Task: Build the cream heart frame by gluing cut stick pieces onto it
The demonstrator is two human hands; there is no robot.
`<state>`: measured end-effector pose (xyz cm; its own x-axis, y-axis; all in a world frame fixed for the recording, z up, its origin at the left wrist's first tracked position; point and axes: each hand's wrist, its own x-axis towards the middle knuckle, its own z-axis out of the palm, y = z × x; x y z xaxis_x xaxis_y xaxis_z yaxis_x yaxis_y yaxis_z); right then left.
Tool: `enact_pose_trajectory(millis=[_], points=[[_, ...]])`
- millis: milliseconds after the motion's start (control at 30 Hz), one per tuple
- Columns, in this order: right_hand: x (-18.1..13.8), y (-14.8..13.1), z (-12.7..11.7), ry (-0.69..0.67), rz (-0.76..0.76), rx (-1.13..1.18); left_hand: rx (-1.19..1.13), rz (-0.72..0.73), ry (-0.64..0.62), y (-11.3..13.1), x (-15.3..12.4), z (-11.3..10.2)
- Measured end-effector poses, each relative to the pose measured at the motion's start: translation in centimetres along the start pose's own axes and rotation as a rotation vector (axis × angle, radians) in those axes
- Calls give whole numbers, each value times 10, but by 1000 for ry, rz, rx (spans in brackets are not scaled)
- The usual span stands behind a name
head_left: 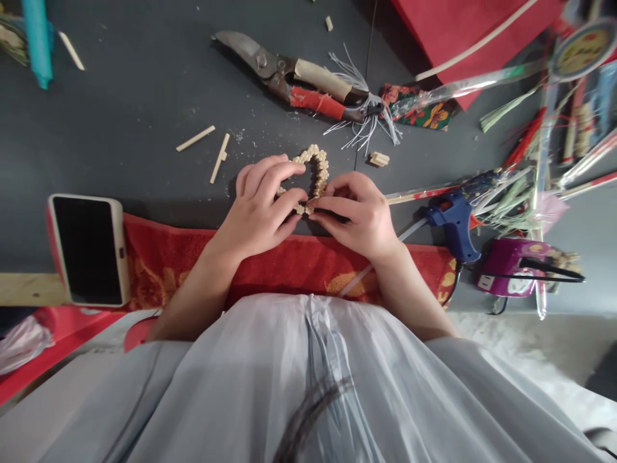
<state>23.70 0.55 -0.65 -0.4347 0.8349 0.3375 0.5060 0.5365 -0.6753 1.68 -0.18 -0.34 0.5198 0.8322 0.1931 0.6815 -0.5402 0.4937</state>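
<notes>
A ring of small pale pieces [321, 168], looking like a beaded loop, lies between my hands above the dark table. My left hand [265, 202] is closed on its left side, thumb and fingers pinching it. From the right, my right hand [354, 209] pinches the loop's lower right part between thumb and fingertips. The fingers cover much of the loop's left and bottom. Just right of it is a small bundle of pale sticks [379, 159]. Two thin wooden sticks [195, 138] rest to the left of my hands.
Pruning shears [303, 83] lie beyond my hands. A blue glue gun [453, 222] sits at the right, near a purple box [513, 267] and strands of colored material [511, 199]. On the left, a phone [88, 251] rests at the end of a red towel [284, 267] along the near edge.
</notes>
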Motion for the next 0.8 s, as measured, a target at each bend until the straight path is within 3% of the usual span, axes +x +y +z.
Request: enact_pose_trajectory(millis=[800], points=[[0,2,-3,-7,-119,-99,30,17,34,1,2,3]])
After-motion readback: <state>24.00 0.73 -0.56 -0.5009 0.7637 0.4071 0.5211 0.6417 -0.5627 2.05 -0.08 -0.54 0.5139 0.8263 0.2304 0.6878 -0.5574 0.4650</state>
